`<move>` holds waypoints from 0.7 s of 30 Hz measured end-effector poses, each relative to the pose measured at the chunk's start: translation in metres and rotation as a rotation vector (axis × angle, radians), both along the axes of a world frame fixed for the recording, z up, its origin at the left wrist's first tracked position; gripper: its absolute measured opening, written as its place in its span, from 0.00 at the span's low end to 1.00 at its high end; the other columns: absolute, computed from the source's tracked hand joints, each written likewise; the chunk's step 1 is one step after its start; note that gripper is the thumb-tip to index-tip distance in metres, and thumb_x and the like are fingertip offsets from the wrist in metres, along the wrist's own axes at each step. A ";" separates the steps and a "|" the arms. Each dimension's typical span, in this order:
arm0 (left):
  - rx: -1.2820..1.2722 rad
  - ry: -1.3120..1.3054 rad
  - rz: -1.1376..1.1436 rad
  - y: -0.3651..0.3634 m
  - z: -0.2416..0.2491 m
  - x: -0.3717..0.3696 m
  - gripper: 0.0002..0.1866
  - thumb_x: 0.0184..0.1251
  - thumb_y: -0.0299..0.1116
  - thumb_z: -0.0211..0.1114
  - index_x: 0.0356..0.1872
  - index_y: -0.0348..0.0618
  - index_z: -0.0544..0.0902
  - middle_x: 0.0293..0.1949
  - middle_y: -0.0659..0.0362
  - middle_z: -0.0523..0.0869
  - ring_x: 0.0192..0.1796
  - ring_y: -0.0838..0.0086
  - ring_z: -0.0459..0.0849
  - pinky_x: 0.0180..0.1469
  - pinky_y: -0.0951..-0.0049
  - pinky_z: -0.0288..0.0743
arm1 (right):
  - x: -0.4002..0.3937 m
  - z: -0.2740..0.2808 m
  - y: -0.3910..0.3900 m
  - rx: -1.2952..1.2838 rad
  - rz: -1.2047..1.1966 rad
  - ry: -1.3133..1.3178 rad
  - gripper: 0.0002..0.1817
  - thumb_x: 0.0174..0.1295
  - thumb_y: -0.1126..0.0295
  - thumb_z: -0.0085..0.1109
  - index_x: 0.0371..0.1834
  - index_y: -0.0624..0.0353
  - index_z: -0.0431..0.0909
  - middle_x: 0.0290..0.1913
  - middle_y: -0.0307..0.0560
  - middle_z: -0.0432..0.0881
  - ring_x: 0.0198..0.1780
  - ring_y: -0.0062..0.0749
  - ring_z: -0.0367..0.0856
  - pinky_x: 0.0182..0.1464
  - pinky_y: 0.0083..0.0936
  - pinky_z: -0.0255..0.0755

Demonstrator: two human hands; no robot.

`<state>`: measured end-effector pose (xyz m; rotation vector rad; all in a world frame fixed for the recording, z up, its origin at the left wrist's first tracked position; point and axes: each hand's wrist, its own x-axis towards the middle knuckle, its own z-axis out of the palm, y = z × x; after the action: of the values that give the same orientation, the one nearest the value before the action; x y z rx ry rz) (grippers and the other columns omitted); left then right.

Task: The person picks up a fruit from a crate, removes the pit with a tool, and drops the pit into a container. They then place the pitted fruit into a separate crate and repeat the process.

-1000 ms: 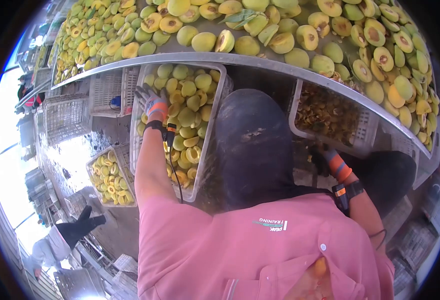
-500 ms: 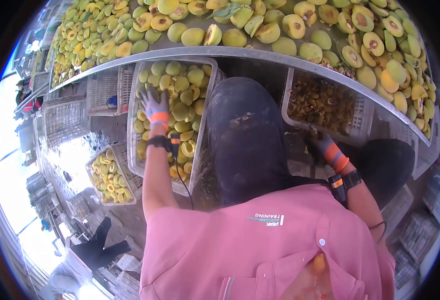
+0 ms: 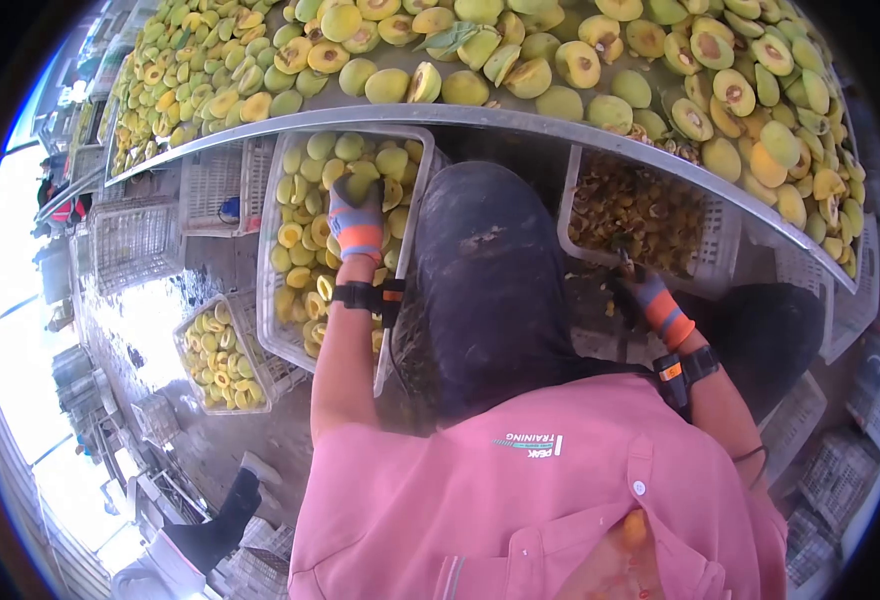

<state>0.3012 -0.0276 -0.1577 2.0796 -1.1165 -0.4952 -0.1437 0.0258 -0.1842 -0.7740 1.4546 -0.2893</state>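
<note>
My left hand, in a grey and orange glove, is closed on a greenish-yellow peach. It is over a white crate full of similar fruit, some of it cut open. My right hand, also gloved, is closed around a thin hand tool whose tip points up; its exact kind is too small to make out. This hand is at the near edge of a second white crate, which holds brown and yellow scraps.
A metal-rimmed table spread with halved peaches curves across the top, above both crates. A smaller crate of cut fruit stands at left on the wet floor. Empty-looking crates sit behind it. Another person's dark-clothed leg shows at lower left.
My left hand was spread on the fruit at the crate's left side; now it has moved right and gripped a peach. My right hand stays nearly in place, its tool now more visible.
</note>
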 end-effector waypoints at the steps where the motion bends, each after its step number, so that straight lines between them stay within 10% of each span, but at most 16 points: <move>1: 0.016 -0.139 -0.008 -0.015 0.003 -0.002 0.28 0.54 0.45 0.71 0.54 0.42 0.76 0.51 0.49 0.83 0.55 0.54 0.79 0.57 0.59 0.70 | -0.001 -0.001 0.000 -0.013 -0.010 -0.001 0.14 0.60 0.64 0.65 0.42 0.63 0.79 0.26 0.42 0.81 0.22 0.26 0.77 0.23 0.22 0.70; 7: 0.383 -0.774 -0.202 -0.086 -0.004 -0.004 0.32 0.56 0.50 0.66 0.56 0.39 0.74 0.55 0.48 0.80 0.59 0.52 0.75 0.61 0.57 0.66 | 0.004 0.012 -0.003 0.079 -0.021 -0.039 0.11 0.60 0.65 0.64 0.40 0.60 0.79 0.23 0.39 0.79 0.20 0.23 0.75 0.18 0.23 0.66; 10: -0.027 -0.836 -0.088 -0.088 -0.083 0.021 0.33 0.55 0.51 0.67 0.58 0.39 0.73 0.56 0.46 0.79 0.60 0.52 0.74 0.64 0.56 0.64 | 0.002 0.006 0.001 -0.008 -0.035 -0.017 0.10 0.60 0.66 0.63 0.40 0.59 0.79 0.23 0.39 0.79 0.20 0.23 0.75 0.18 0.23 0.66; 13: 0.135 -0.376 -0.212 -0.073 -0.063 0.011 0.33 0.56 0.50 0.66 0.59 0.39 0.72 0.57 0.45 0.78 0.62 0.52 0.73 0.67 0.55 0.60 | -0.001 0.005 -0.001 0.017 0.007 -0.057 0.11 0.60 0.67 0.63 0.41 0.60 0.79 0.24 0.38 0.79 0.22 0.21 0.75 0.21 0.22 0.67; 16: 0.181 -0.562 -0.384 -0.051 -0.033 0.003 0.31 0.57 0.47 0.66 0.58 0.39 0.73 0.56 0.45 0.79 0.61 0.53 0.73 0.66 0.56 0.61 | 0.002 0.004 -0.001 -0.035 0.069 -0.025 0.12 0.60 0.67 0.63 0.43 0.61 0.78 0.25 0.39 0.79 0.24 0.22 0.76 0.24 0.22 0.68; 21: -0.176 -0.313 0.028 -0.015 -0.006 0.003 0.26 0.58 0.38 0.68 0.56 0.38 0.74 0.51 0.45 0.80 0.56 0.52 0.78 0.60 0.60 0.69 | 0.000 0.001 -0.002 -0.056 0.060 -0.041 0.13 0.60 0.67 0.63 0.44 0.63 0.77 0.27 0.40 0.80 0.26 0.23 0.76 0.26 0.23 0.70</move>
<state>0.3047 -0.0428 -0.1637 2.0580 -1.2564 -0.0525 -0.1436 0.0243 -0.1835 -0.8511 1.3866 -0.2996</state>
